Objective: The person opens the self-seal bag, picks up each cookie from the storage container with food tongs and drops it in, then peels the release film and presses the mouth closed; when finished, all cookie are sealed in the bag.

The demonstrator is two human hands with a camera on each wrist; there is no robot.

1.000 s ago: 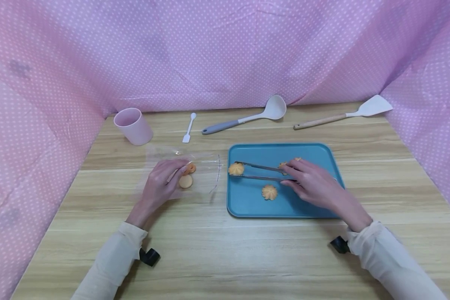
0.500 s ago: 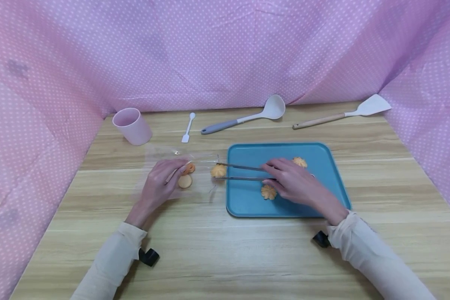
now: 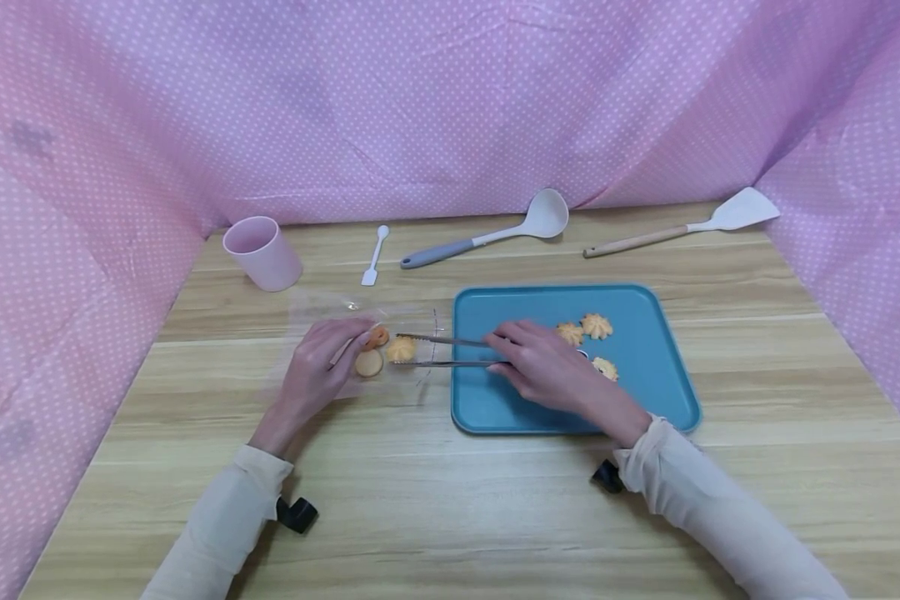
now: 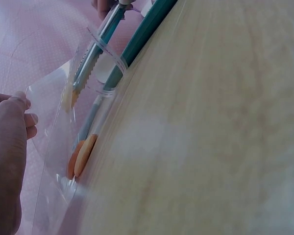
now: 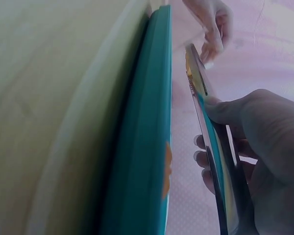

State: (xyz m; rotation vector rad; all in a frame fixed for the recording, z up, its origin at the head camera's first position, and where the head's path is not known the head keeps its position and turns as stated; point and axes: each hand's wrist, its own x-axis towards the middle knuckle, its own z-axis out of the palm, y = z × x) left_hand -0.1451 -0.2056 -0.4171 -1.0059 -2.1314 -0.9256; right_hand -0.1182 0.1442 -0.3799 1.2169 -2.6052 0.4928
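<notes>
My left hand [image 3: 322, 358] pinches the upper side of a clear plastic bag [image 4: 49, 122], lifting it so its mouth gapes toward the tray. Inside lie a round flat cookie [image 3: 369, 363] and an orange-brown cookie [image 3: 377, 337]; in the left wrist view they stand edge-on at the bottom. My right hand [image 3: 540, 367] grips metal tongs [image 3: 450, 363], thumb on one side and fingers on the other. Between the tong tips a ridged, flower-shaped cookie [image 3: 401, 349] is held within the bag's mouth. Several more such cookies [image 3: 596, 326] rest on the blue tray [image 3: 645, 400], partly behind my right hand.
Along the back of the wooden table [image 3: 420, 508] stand a pink cup [image 3: 264, 254] and, lying flat, a small white spatula-spoon [image 3: 376, 255], a ladle [image 3: 546, 215] with a grey handle and a white turner [image 3: 742, 212]. Pink dotted cloth [image 3: 450, 108] hangs behind.
My right hand has moved left, carrying the cookie in the tongs from above the tray's left edge into the bag's mouth. My left hand has stayed put, still pinching the bag.
</notes>
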